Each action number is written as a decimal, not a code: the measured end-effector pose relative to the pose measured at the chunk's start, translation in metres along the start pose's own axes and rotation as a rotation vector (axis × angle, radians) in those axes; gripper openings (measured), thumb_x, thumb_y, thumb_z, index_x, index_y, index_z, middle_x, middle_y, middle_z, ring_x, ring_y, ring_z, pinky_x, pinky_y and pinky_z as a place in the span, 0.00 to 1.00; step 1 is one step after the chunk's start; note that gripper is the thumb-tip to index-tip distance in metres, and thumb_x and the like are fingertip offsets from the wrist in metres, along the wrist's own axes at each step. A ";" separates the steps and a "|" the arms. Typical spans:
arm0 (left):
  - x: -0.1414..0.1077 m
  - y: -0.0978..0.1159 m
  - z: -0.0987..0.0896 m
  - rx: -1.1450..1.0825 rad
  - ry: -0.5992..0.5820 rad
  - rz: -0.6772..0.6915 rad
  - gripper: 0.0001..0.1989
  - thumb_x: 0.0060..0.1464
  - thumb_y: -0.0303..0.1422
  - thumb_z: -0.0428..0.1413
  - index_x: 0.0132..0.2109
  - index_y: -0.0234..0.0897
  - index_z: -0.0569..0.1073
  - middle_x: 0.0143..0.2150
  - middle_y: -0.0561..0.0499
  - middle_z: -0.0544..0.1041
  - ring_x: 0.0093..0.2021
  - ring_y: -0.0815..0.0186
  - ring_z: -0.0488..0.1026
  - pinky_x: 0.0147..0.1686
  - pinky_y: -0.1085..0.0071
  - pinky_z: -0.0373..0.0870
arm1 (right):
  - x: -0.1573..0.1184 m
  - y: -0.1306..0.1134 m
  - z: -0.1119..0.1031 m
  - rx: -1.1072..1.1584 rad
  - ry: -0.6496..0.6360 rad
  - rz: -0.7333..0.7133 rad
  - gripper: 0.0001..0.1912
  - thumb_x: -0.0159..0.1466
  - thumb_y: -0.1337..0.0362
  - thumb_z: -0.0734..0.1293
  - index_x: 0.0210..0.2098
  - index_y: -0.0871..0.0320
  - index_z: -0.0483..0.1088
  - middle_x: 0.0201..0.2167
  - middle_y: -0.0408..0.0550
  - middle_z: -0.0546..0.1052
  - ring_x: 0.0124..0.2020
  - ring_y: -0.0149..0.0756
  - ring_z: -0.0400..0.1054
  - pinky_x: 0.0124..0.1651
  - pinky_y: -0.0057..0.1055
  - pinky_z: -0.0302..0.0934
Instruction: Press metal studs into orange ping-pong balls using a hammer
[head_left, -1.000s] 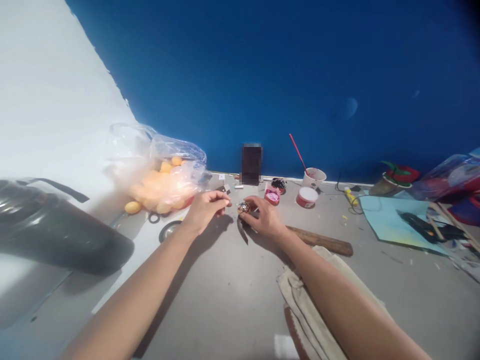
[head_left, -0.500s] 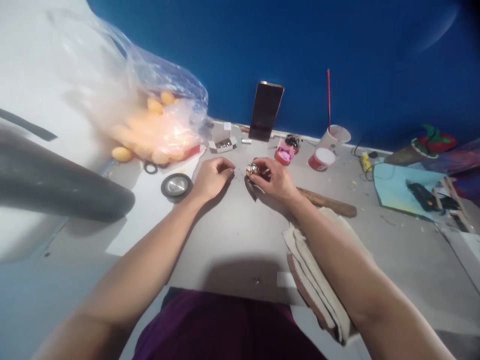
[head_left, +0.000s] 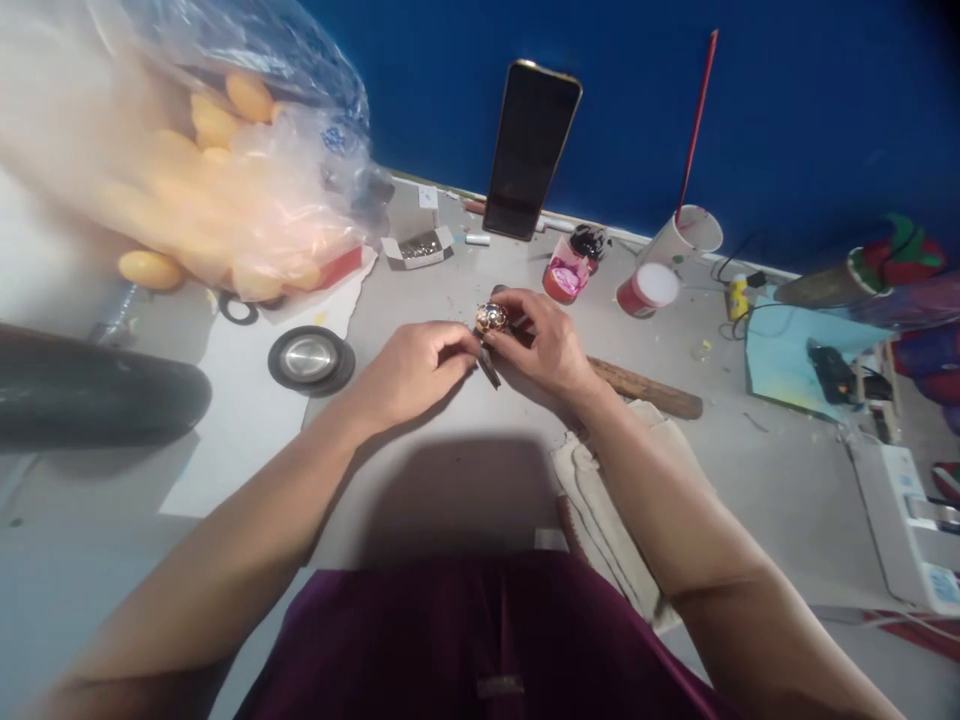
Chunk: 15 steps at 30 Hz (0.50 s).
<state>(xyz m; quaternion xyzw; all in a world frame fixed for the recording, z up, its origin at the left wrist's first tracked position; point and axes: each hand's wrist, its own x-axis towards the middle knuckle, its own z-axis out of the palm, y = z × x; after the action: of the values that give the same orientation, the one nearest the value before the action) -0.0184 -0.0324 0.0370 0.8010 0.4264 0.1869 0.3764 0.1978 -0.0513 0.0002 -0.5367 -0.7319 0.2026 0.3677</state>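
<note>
Shiny round piece [head_left: 491, 318] — in right grip [head_left: 546, 342], between thumb and fingers.

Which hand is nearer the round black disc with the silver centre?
Left. The left hand is to the right of the black disc; the right hand is farther right, its fingers on the shiny ball.

Blue wall [head_left: 420, 90] behind, white wall [head_left: 19, 235] at left. Grey table [head_left: 780, 520] meets blue wall. Dark shadow [head_left: 457, 500] at near middle.
</note>
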 end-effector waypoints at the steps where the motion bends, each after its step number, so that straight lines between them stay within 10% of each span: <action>1: -0.006 0.006 -0.002 0.002 -0.114 0.036 0.09 0.60 0.31 0.55 0.38 0.39 0.81 0.37 0.52 0.83 0.38 0.63 0.78 0.43 0.70 0.70 | 0.000 0.000 0.000 0.003 -0.001 0.001 0.16 0.66 0.59 0.69 0.52 0.55 0.72 0.46 0.50 0.79 0.47 0.44 0.73 0.54 0.44 0.68; 5: -0.044 0.021 0.005 0.012 -0.493 0.246 0.09 0.60 0.26 0.56 0.35 0.41 0.79 0.36 0.53 0.81 0.36 0.66 0.76 0.40 0.72 0.68 | -0.001 0.000 0.000 0.009 0.006 0.006 0.15 0.66 0.59 0.69 0.51 0.55 0.72 0.46 0.50 0.79 0.47 0.44 0.72 0.56 0.45 0.68; 15: -0.114 0.014 0.048 0.246 -0.483 0.487 0.08 0.63 0.30 0.61 0.34 0.39 0.74 0.34 0.52 0.76 0.39 0.63 0.72 0.44 0.66 0.65 | 0.001 0.010 0.006 0.013 0.048 -0.057 0.15 0.66 0.58 0.69 0.51 0.56 0.72 0.44 0.49 0.79 0.45 0.43 0.73 0.54 0.45 0.69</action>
<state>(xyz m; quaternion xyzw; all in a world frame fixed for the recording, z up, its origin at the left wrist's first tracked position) -0.0454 -0.1530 0.0187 0.9393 0.1411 0.0238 0.3118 0.1998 -0.0465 -0.0105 -0.5180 -0.7364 0.1840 0.3944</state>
